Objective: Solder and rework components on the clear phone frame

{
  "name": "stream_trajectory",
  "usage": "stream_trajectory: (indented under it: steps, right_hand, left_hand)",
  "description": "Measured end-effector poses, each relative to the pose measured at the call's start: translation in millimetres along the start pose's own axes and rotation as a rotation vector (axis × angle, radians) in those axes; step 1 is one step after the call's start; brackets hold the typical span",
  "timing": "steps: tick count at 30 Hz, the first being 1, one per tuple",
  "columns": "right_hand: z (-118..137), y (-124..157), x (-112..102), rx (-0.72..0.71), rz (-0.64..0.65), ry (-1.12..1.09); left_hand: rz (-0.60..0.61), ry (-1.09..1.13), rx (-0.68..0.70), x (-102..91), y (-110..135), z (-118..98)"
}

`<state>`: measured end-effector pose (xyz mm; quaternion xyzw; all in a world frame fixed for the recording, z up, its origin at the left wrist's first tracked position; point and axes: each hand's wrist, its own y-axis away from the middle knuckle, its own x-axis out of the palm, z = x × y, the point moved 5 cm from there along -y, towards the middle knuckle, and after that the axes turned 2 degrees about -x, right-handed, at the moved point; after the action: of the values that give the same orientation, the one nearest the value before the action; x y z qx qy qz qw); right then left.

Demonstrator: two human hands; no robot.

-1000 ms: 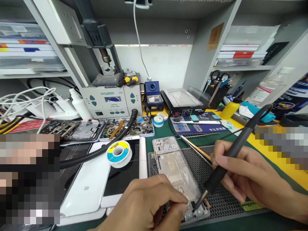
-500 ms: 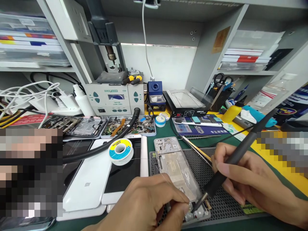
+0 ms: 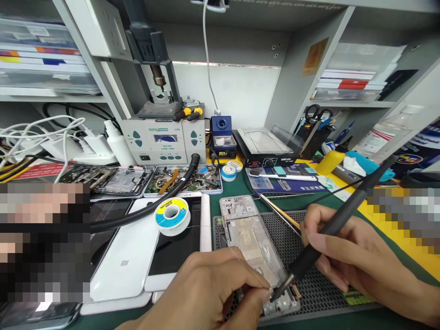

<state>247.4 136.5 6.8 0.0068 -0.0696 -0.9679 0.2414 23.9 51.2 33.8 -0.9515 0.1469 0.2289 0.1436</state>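
My right hand (image 3: 343,252) grips a black soldering iron (image 3: 330,229) like a pen. The iron's tip points down-left and ends right beside my left fingertips. My left hand (image 3: 213,288) is pinched closed over the lower end of a bare phone frame (image 3: 254,243); what sits between thumb and finger is too small to name. That frame lies on a dark perforated mat (image 3: 319,275). A pair of gold-and-silver tweezers (image 3: 280,211) reaches to my right fingers, and I cannot tell whether they hold it. A solder spool (image 3: 173,217) stands left of the frame, its thin wire trailing right.
Under the spool lie white phones (image 3: 125,256). A black hose (image 3: 144,215) crosses them from the hot-air station (image 3: 165,142). Behind are a parts tray (image 3: 185,181), a soldering station (image 3: 222,137) and a heating plate (image 3: 268,146). Bottles and tools stand right.
The iron's tip has shifted slightly left, closer to my left fingertips. My right hand has moved a little with it, while my left hand stays almost where it was.
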Motion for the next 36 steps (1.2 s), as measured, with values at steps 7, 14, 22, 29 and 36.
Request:
stream_trajectory:
  steps: [7,14,22,29,36]
  right_hand:
    - [0.5,-2.9,0.4,0.005,-0.013,-0.001]
    - [2.2,-1.8,1.9,0.002,-0.013,0.010]
    - [2.0,-1.4,0.9,-0.002,-0.003,0.004]
    - [3.3,-1.2,2.8,-0.011,0.011,-0.009]
    - [3.2,1.0,2.0,-0.012,-0.008,0.001]
  left_hand:
    - [0.005,0.002,0.008,3.5,1.0,1.5]
    - [0.042,-0.003,-0.018,5.2,3.6,6.1]
    - [0.057,-0.007,-0.045,2.8,2.0,3.1]
    - [0.067,-0.006,-0.027,5.2,4.1,5.0]
    - [0.055,-0.009,-0.024,3.1,4.9,4.7]
